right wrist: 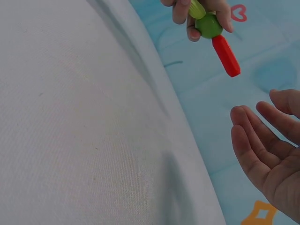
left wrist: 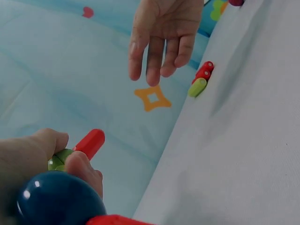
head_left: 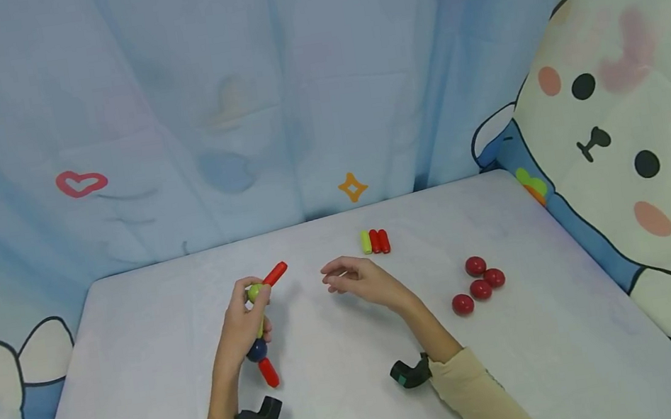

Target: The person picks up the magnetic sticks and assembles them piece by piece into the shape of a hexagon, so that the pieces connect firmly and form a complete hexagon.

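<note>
My left hand (head_left: 243, 324) grips a toy built of balls and sticks, held over the left part of the table. The thumb and fingers are around its green ball (right wrist: 209, 26) and a yellow-green stick (right wrist: 197, 9). One red stick (head_left: 275, 274) points out from the green ball, up and right. Below the palm show a dark blue ball (left wrist: 61, 199) and another red stick (head_left: 269, 373) on it. My right hand (head_left: 366, 281) hovers over the table's middle, holding nothing, its fingers loosely bent and apart, facing the toy.
Near the back edge lie two red sticks (head_left: 383, 240) beside a yellow-green stick (head_left: 366, 242). Several dark red balls (head_left: 480, 289) sit on the right of the white table (head_left: 348, 394). A blue patterned curtain (head_left: 219, 111) hangs behind. Each wrist wears a black camera mount (head_left: 411, 373).
</note>
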A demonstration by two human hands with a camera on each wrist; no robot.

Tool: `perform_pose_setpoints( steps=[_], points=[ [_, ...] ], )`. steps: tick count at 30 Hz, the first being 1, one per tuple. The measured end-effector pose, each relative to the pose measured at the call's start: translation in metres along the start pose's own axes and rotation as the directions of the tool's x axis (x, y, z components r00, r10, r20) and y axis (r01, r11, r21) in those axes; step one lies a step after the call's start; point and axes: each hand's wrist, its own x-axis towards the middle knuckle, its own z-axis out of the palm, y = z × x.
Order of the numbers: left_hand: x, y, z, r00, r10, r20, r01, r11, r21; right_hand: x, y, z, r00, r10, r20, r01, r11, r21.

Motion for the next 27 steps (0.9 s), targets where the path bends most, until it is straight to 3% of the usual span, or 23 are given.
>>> perform_pose_setpoints(
  steps=[5,15,27],
  points=[
    [0.0008,-0.0012,-0.0008,1.000,0.003,-0.014,-0.003,0.999,-0.049,-0.0007,0.0003,-0.0004,1.000,-0.014,0.010,0.014,1.000,0.000],
    [0.0005,-0.0009,-0.0043,0.999,0.028,0.019,-0.026,0.997,-0.071,-0.0009,0.0013,-0.0013,1.000,0.003,0.019,-0.003,1.000,-0.015],
    [0.0010,-0.0030,-0.0084,0.999,0.023,0.035,-0.023,1.000,0.000,0.0001,0.0035,-0.0032,1.000,0.003,0.020,-0.003,0.999,-0.036]
  ],
)
